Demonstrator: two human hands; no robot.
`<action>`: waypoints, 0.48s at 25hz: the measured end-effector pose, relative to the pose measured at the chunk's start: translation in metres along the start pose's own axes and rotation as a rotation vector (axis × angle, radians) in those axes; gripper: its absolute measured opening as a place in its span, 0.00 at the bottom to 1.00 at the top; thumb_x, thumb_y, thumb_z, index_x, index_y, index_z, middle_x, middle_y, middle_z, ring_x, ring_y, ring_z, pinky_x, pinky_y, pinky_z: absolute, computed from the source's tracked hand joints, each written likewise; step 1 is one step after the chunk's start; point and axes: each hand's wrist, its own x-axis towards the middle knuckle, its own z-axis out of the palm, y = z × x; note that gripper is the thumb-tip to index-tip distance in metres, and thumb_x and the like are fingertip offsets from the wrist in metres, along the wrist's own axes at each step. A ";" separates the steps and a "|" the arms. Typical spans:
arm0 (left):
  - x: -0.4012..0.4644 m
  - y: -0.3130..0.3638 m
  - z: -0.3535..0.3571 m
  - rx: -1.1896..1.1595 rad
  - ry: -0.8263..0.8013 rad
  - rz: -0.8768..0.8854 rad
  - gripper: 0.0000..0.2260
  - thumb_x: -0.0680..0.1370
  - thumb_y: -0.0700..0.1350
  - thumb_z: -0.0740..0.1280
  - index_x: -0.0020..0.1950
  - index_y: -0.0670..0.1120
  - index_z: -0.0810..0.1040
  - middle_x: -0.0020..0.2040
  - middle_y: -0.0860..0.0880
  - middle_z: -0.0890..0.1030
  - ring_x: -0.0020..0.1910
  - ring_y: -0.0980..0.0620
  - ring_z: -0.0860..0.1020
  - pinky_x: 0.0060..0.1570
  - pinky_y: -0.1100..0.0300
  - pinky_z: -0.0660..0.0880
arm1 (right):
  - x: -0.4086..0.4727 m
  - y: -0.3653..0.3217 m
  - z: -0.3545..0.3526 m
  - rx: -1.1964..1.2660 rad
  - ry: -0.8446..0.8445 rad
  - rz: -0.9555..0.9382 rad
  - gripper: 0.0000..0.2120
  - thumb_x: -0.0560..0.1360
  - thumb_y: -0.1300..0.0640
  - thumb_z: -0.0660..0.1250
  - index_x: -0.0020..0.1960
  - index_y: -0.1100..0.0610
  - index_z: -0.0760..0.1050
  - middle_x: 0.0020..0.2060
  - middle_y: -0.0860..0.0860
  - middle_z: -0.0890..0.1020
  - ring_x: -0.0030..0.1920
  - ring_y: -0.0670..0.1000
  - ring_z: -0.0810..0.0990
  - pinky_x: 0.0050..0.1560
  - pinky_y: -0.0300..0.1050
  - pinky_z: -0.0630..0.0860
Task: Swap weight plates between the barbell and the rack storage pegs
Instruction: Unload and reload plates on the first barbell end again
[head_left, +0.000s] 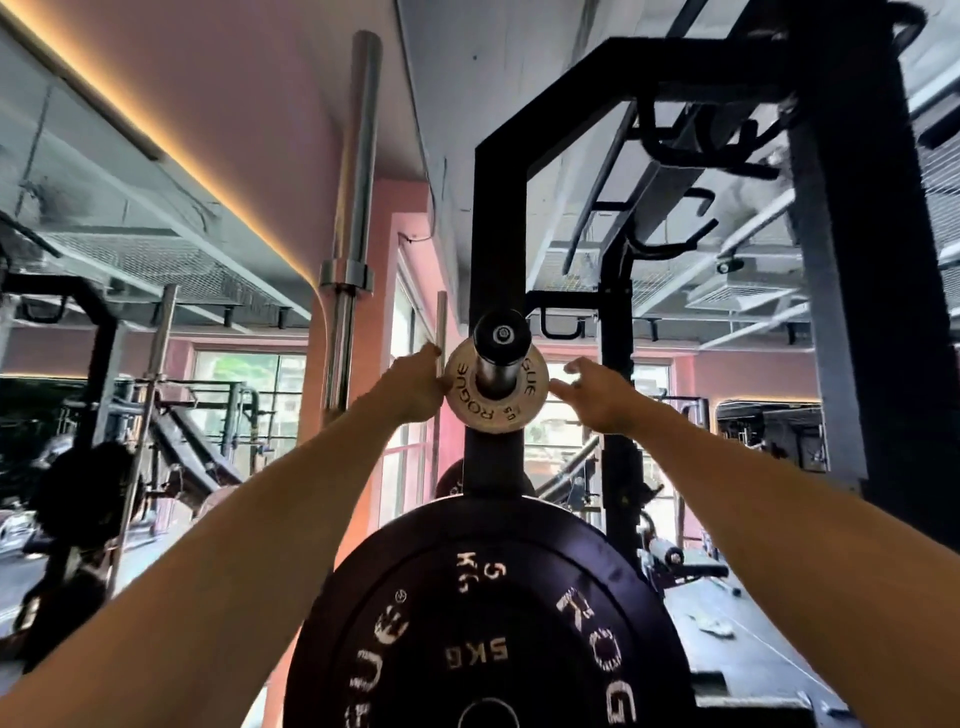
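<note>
Two hands flank a small plate (496, 393) on a rack peg (501, 347): left hand (415, 387) grips its edge, right hand (597, 397) hovers slack; pink walls (228, 109), windows (249, 384).

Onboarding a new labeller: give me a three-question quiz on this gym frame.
1. True or false: the small plate sits on a peg.
2. Which hand touches the small plate's edge: A left hand, B right hand, C both?
3. What weight is printed on the big black plate below?

Key: 1 true. 2 C, the left at its left edge, the right's fingers at its right edge. 3 5 kg.
</note>
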 end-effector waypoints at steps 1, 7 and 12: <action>0.008 -0.004 0.007 -0.015 -0.003 -0.002 0.22 0.83 0.47 0.60 0.73 0.39 0.63 0.66 0.37 0.75 0.65 0.39 0.73 0.58 0.54 0.69 | 0.011 0.003 0.007 -0.003 0.008 0.008 0.30 0.80 0.45 0.59 0.72 0.67 0.63 0.66 0.63 0.73 0.64 0.61 0.74 0.63 0.49 0.70; 0.039 -0.006 0.030 -0.177 0.041 -0.029 0.10 0.81 0.43 0.62 0.53 0.36 0.76 0.39 0.43 0.81 0.35 0.46 0.81 0.32 0.64 0.77 | 0.042 0.010 0.032 0.346 0.008 0.067 0.15 0.82 0.55 0.60 0.61 0.66 0.72 0.49 0.62 0.81 0.39 0.58 0.82 0.34 0.45 0.77; 0.033 -0.002 0.028 -0.271 0.021 -0.124 0.11 0.81 0.42 0.62 0.56 0.35 0.76 0.47 0.38 0.83 0.35 0.42 0.83 0.38 0.55 0.81 | 0.036 0.010 0.038 0.464 0.039 0.070 0.12 0.82 0.57 0.58 0.54 0.65 0.75 0.43 0.64 0.83 0.37 0.59 0.83 0.37 0.48 0.80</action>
